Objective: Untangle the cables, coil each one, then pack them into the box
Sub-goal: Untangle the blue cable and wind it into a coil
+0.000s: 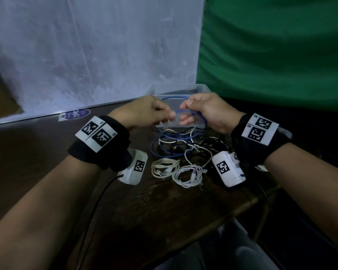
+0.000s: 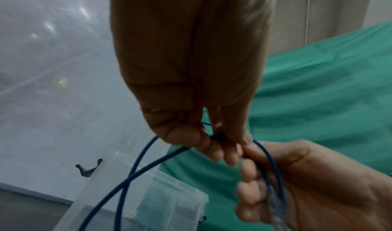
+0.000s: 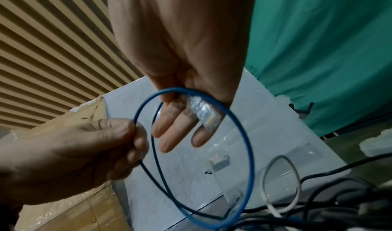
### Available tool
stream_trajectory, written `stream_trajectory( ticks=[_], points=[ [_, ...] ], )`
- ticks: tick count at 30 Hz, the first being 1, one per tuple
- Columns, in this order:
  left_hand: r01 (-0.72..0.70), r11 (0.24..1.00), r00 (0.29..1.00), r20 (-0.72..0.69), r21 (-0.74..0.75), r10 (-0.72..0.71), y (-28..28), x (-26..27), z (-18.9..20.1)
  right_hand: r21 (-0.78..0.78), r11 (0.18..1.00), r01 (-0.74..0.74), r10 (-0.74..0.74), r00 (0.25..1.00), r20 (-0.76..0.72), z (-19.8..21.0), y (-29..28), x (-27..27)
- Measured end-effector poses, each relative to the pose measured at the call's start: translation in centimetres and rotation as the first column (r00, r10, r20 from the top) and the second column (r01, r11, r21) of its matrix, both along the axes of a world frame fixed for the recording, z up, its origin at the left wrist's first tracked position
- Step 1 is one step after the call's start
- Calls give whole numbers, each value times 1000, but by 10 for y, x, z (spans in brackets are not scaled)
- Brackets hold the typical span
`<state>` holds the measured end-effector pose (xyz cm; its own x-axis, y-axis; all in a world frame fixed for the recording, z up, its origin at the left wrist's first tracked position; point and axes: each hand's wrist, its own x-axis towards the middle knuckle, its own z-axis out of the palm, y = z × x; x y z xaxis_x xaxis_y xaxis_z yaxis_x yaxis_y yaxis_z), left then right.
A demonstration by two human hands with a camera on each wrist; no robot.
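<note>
- The left hand (image 1: 144, 112) pinches the blue cable (image 3: 248, 144) between thumb and curled fingers (image 3: 135, 144).
- The right hand (image 1: 207, 112) grips the loop's clear plug (image 3: 203, 112) against its fingers (image 3: 169, 134).
- The loop hangs above the clear box (image 2: 148, 201) on the bench (image 1: 144, 201).

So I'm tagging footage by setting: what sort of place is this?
Probably a makeshift recording setup indoors, not a home desk: a dark wooden table backed by a white sheet and a green cloth, with cardboard beside it.
</note>
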<state>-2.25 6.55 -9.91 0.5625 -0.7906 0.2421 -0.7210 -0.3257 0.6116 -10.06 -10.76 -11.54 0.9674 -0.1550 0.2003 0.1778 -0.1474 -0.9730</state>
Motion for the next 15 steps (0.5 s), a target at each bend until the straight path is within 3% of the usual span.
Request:
stream_trajectory(
  ticks=[5,9,12,15],
  points=[
    [-124,952,989,40,-279,141,5,14,7,-21,1000,17,-17,1000,-3,4,-2,-5],
    [-308,788,951,-163,-533,262,5,19,7,127,991,-50,50,999,2,5,-6,-9],
    [-429,697,902,-305,-574,305,5,20,6,199,977,-80,81,997,6,6,-5,-12],
    [-498,678,862,-390,-541,323,4,21,2,254,964,-72,69,997,22,10,-2,-15]
  ],
)
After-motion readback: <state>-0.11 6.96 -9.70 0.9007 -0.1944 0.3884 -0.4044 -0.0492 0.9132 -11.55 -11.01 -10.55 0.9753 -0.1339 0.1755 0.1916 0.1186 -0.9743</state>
